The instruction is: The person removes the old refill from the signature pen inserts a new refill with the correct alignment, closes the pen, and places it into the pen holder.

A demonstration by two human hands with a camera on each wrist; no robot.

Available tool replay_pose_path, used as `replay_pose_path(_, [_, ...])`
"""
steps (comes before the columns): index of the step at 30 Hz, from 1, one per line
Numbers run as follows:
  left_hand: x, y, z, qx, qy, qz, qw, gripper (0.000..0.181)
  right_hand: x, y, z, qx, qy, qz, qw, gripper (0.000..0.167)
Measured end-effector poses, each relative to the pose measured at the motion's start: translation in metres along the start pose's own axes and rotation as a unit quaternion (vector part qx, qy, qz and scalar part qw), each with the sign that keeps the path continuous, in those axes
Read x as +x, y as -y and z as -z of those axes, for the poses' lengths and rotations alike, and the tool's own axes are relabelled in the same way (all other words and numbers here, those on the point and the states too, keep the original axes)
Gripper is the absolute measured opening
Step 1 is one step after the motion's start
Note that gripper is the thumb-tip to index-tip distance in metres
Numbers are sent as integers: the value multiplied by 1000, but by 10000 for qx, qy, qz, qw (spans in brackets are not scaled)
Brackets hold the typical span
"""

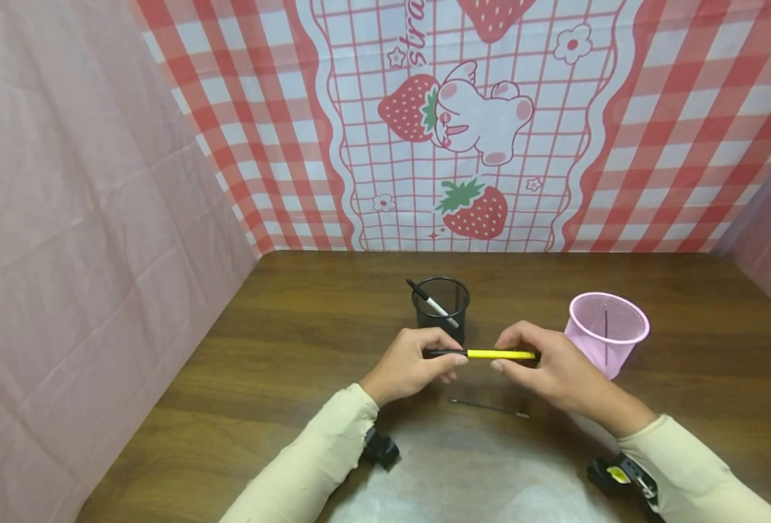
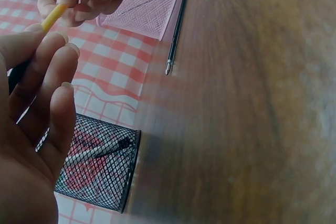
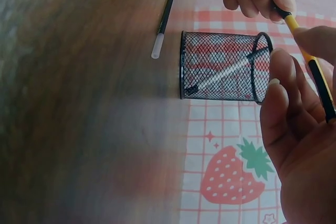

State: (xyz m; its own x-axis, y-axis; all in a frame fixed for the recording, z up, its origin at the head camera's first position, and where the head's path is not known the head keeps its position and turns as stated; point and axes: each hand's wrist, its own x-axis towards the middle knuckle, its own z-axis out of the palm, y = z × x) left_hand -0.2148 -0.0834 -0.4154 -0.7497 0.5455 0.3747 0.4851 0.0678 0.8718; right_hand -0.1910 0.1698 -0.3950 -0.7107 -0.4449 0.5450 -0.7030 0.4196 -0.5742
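Note:
Both hands hold a yellow and black pen [image 1: 499, 354] level above the table. My left hand [image 1: 418, 363] pinches its black end between thumb and fingers. On the yellow part, toward the other end, my right hand [image 1: 549, 367] grips with thumb and fingers. In the right wrist view the pen [image 3: 300, 40] shows black at both ends. A thin dark pen refill [image 1: 490, 408] lies on the table below the hands; the left wrist view shows the metal tip of this refill [image 2: 179, 27].
A black mesh cup [image 1: 442, 319] stands behind the left hand, with a black and white marker [image 1: 433, 303] leaning in it. Beyond the right hand is a pink mesh cup [image 1: 608, 341]. A checked strawberry cloth [image 1: 281, 145] hangs behind the wooden table [image 1: 229, 378].

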Motion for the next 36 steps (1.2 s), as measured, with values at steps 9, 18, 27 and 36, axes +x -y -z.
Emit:
replay_pose_path(9, [1,-2,0,69,-36,-72,9999,10,0,-1,-1,-128,-166,149,9997,28])
replay_pose_path(18, [0,-1,-1,27,-6,-64,10000,10,-1,-2,-3,0,-82,214,9997,18])
replay_pose_path(27, [0,-2,-1,144,7,-41,9999,10,-2,-2,-2,-75,73,80,9999,23])
replay_pose_path(36, [0,-2,-2,74,9,-38,10000,9,-2,-4,-4,62,215,-25,9997,27])
